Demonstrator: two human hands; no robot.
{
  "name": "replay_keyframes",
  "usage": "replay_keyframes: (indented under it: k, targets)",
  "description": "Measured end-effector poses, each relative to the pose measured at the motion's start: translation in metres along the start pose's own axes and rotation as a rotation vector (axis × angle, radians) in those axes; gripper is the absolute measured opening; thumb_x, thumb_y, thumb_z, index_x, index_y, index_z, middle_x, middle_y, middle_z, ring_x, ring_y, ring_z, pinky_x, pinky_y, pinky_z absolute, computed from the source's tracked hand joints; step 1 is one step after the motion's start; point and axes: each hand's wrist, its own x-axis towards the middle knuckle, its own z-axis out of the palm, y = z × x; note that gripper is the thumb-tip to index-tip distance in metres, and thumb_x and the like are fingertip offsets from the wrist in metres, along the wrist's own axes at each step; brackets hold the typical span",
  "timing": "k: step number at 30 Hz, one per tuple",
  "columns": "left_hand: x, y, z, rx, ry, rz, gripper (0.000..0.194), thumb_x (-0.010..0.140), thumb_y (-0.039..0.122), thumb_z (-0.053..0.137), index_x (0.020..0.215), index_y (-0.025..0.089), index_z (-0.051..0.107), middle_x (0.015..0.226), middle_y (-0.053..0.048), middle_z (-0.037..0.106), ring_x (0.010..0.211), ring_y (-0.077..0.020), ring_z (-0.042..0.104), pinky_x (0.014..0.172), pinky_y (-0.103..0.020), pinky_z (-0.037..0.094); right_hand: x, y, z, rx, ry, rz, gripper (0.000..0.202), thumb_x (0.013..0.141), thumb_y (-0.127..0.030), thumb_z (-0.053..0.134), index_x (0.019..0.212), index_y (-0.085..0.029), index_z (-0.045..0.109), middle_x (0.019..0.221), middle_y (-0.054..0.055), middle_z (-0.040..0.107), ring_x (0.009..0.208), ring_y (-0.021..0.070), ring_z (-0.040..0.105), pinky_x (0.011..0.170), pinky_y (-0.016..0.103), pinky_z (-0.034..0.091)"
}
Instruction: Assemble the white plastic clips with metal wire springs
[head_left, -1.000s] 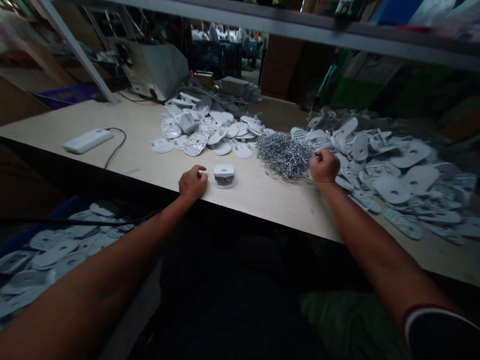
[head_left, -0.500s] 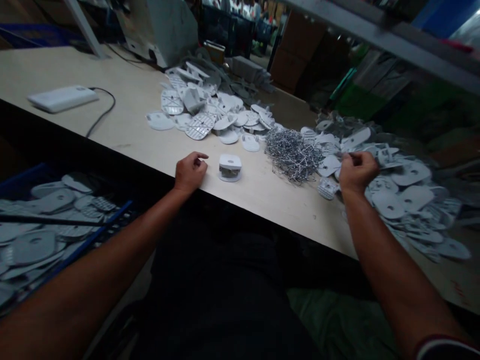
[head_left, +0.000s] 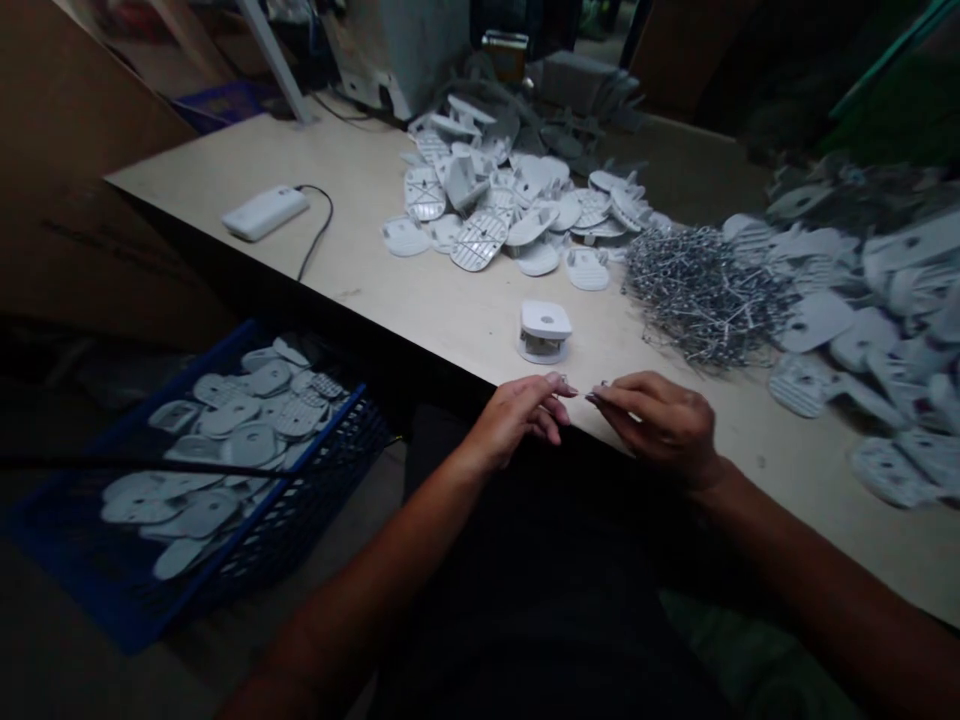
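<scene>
My left hand (head_left: 521, 415) is at the table's front edge, thumb and forefinger close together and the other fingers loosely curled. A tiny metallic bit shows at its fingertips, too small to name. Facing it, my right hand (head_left: 664, 415) pinches a small metal wire piece (head_left: 604, 384), mostly hidden by the fingers. The two sets of fingertips are nearly touching. Just beyond them a white clip-like assembly (head_left: 546, 320) stands on the table, one rounded plate above another with metal between. A tangled heap of thin metal wire pieces (head_left: 709, 295) lies beyond my right hand.
Loose white rounded plates (head_left: 480, 238) are piled at the back of the table (head_left: 420, 300), with more plates (head_left: 821, 320) at the right. A white box-shaped device (head_left: 266, 212) with a black cable lies left. Below, a blue crate (head_left: 142, 600) holds many plates.
My right hand has come left from the plates beside the wire heap to my left hand, now holding a small wire piece. The view has turned left and down, showing more of the crate.
</scene>
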Motion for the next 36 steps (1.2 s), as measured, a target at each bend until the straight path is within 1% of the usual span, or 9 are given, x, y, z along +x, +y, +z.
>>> replay_keyframes:
  k: [5,8,12,15,19,25,28,32,36]
  targets:
    - [0.004,-0.006,-0.013,-0.016,0.155,0.037,0.042,0.083,0.054,0.084,0.093,0.013,0.08,0.077,-0.004,0.073,0.056,-0.0088,0.065,0.055,-0.019,0.043,0.003,0.002,0.018,0.065,-0.074,-0.075,0.02,0.104,-0.012,0.07,0.12,-0.017,0.079,0.098,0.01,0.076,0.082,0.0197,0.071,0.069,0.03,0.052]
    - [0.006,-0.004,-0.02,0.01,0.189,0.066,0.039,0.08,0.051,0.085,0.086,0.013,0.079,0.078,-0.005,0.075,0.061,-0.0118,0.069,0.059,-0.021,0.049,0.004,-0.002,0.028,0.162,-0.073,0.025,0.02,0.104,-0.015,0.069,0.118,-0.02,0.082,0.1,0.009,0.076,0.085,0.0198,0.072,0.071,0.031,0.053]
    - [0.011,0.0,-0.027,0.117,0.237,0.214,0.034,0.083,0.047,0.083,0.079,0.014,0.075,0.075,-0.004,0.074,0.063,-0.0135,0.07,0.067,-0.025,0.054,0.009,-0.012,0.043,0.52,0.062,0.541,0.018,0.095,-0.027,0.083,0.113,-0.023,0.083,0.11,0.008,0.077,0.091,0.0215,0.074,0.08,0.033,0.059]
    - [0.015,0.0,-0.031,0.171,0.225,0.271,0.034,0.087,0.048,0.08,0.082,0.015,0.073,0.074,-0.003,0.074,0.062,-0.0139,0.07,0.067,-0.025,0.052,0.016,-0.012,0.052,0.853,0.134,1.027,0.037,0.084,-0.039,0.093,0.114,-0.02,0.082,0.103,0.009,0.079,0.081,0.0215,0.074,0.068,0.029,0.062]
    - [0.018,-0.003,-0.032,0.251,0.179,0.277,0.031,0.091,0.046,0.076,0.085,0.016,0.072,0.069,-0.002,0.073,0.062,-0.0143,0.069,0.068,-0.025,0.052,0.024,-0.005,0.053,1.127,0.093,1.328,0.036,0.08,-0.034,0.094,0.107,-0.013,0.08,0.105,0.015,0.08,0.075,0.0182,0.073,0.059,0.022,0.061]
    - [0.021,0.002,-0.035,0.457,0.216,0.285,0.024,0.095,0.04,0.07,0.087,0.018,0.071,0.065,0.001,0.069,0.058,-0.0133,0.066,0.06,-0.023,0.048,0.037,0.0,0.051,1.203,0.173,1.446,0.029,0.087,-0.009,0.081,0.115,-0.01,0.074,0.1,0.016,0.08,0.073,0.0171,0.074,0.059,0.021,0.063]
    - [0.022,0.006,-0.036,0.548,0.24,0.323,0.02,0.094,0.036,0.07,0.088,0.018,0.071,0.065,0.002,0.067,0.056,-0.0124,0.064,0.057,-0.022,0.046,0.042,-0.001,0.055,1.224,0.177,1.52,0.016,0.092,-0.003,0.074,0.107,-0.009,0.074,0.101,0.016,0.079,0.075,0.0179,0.076,0.063,0.023,0.066]
    - [0.021,0.008,-0.039,0.566,0.235,0.337,0.02,0.095,0.037,0.069,0.087,0.019,0.071,0.065,0.003,0.066,0.055,-0.0117,0.063,0.055,-0.021,0.045,0.043,0.003,0.061,1.254,0.084,1.539,0.007,0.097,-0.007,0.07,0.093,-0.007,0.076,0.098,0.017,0.078,0.073,0.0166,0.075,0.064,0.022,0.066]
    - [0.023,0.008,-0.043,0.581,0.239,0.291,0.021,0.095,0.039,0.07,0.088,0.02,0.072,0.064,0.003,0.066,0.055,-0.0122,0.061,0.054,-0.021,0.044,0.036,0.009,0.065,1.216,0.04,1.419,0.014,0.087,-0.017,0.084,0.095,-0.01,0.076,0.088,0.013,0.078,0.068,0.0161,0.073,0.059,0.021,0.062]
